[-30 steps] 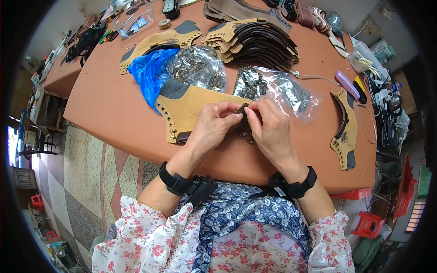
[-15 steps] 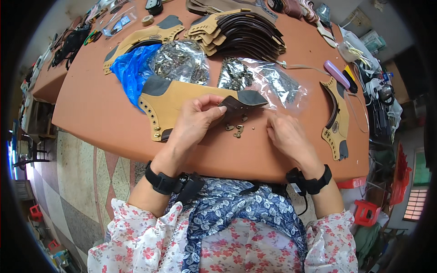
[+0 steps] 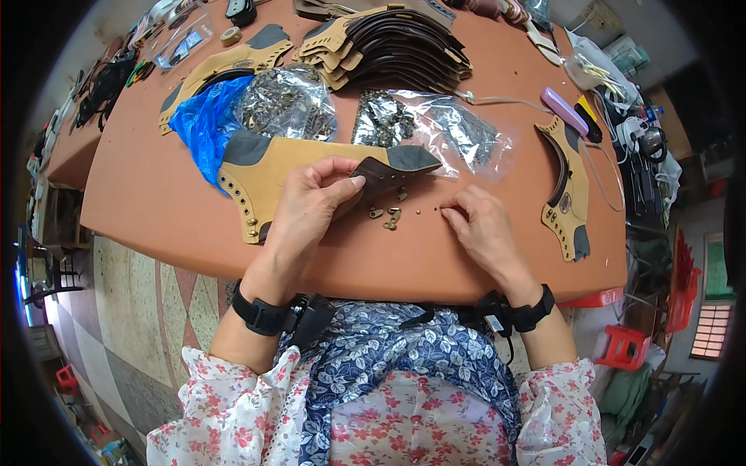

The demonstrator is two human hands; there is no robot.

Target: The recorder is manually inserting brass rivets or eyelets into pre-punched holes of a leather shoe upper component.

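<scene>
My left hand [image 3: 307, 198] grips the edge of a tan leather shoe upper [image 3: 291, 159] between thumb and fingers. The edge is lifted and folded, so its dark brown lining [image 3: 377, 179] with a row of small holes faces me. Eyelets and metal hooks line the upper's left edge. Below the lifted edge, several small brass-coloured lace hooks [image 3: 392, 220] and a tiny rivet [image 3: 418, 211] lie on the table. To their right, my right hand [image 3: 480, 233] is closed in a pinch just over the tabletop. A tiny dark speck shows at its fingertips, too small to name.
Beyond the upper lie a blue plastic bag [image 3: 203, 116], a clear bag of metal fittings [image 3: 287, 105] and another clear bag [image 3: 458, 132]. A stack of uppers [image 3: 396, 50] stands behind. Another upper [image 3: 571, 186] and a purple-handled tool [image 3: 563, 111] are at right on the brown table [image 3: 155, 206].
The whole view has shifted slightly. My right hand's curled fingers have come forward into a pinch by the loose rivet. My left hand keeps its hold on the shoe upper.
</scene>
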